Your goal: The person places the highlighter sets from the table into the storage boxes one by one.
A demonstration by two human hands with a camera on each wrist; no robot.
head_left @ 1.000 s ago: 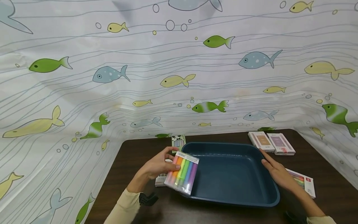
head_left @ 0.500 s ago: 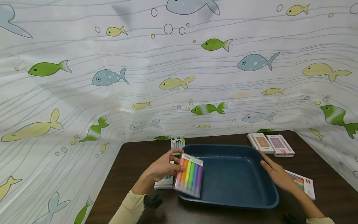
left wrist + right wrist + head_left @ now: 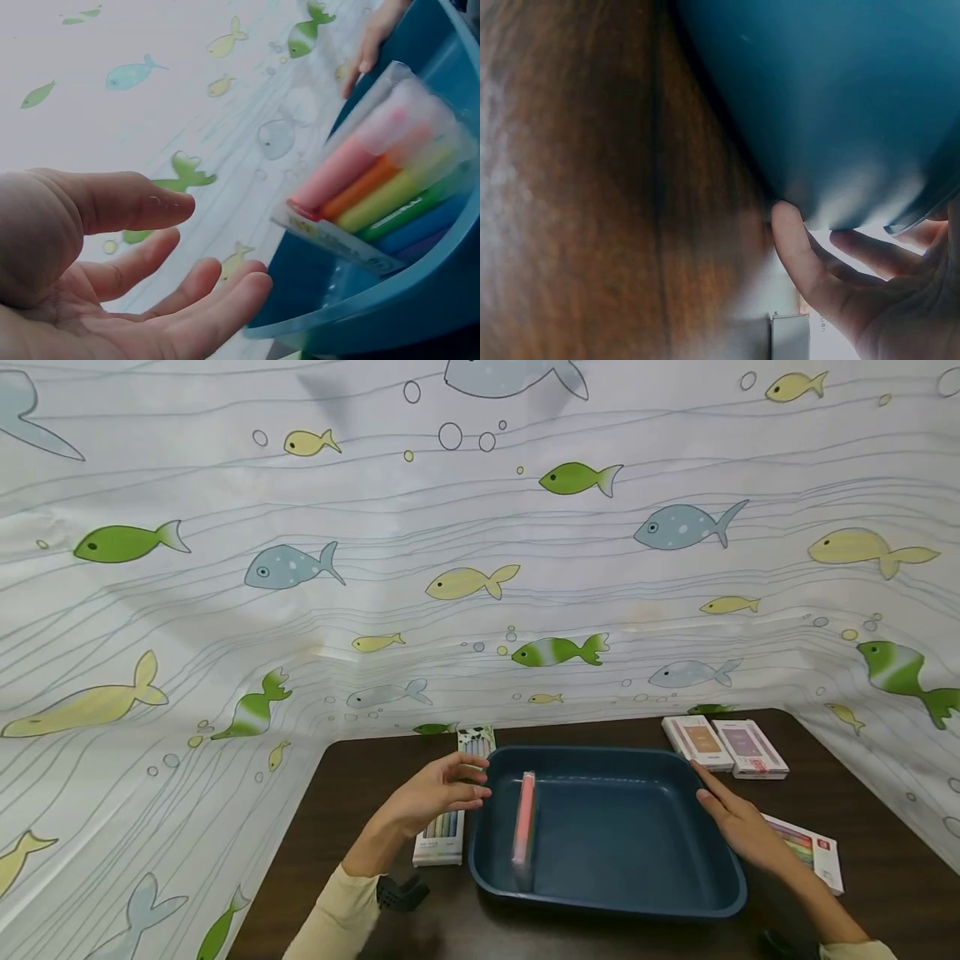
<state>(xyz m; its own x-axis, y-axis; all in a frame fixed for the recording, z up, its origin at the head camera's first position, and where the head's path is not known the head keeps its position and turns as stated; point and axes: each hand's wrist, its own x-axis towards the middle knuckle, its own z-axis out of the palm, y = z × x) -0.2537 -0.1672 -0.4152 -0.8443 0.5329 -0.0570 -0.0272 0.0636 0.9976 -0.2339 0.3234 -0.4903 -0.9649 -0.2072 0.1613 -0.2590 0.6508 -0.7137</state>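
Note:
A clear pack of coloured markers [image 3: 524,822] is on its narrow edge inside the left part of the dark blue plastic tub [image 3: 622,827]. In the left wrist view the pack's [image 3: 375,172] pink, orange, yellow, green and blue markers show, slightly blurred. My left hand [image 3: 438,793] is just off the tub's left rim, its fingers spread and apart from the pack, holding nothing. At the right rim, my right hand [image 3: 742,822] grips the tub, the thumb over the rim and the fingers against the outer wall [image 3: 840,112].
Left of the tub lie a white box of pens [image 3: 440,839] and a green-and-white pack [image 3: 476,741]. Two white boxes, one with an orange panel [image 3: 699,742] and one purple [image 3: 750,747], lie back right. A rainbow-fronted box [image 3: 806,852] is partly behind my right arm. A fish-print sheet [image 3: 480,610] stands behind.
My left hand has let go of the marker pack, which moved right over the tub and now stands edge-on inside it. The left hand drew slightly back left. The right hand keeps its place.

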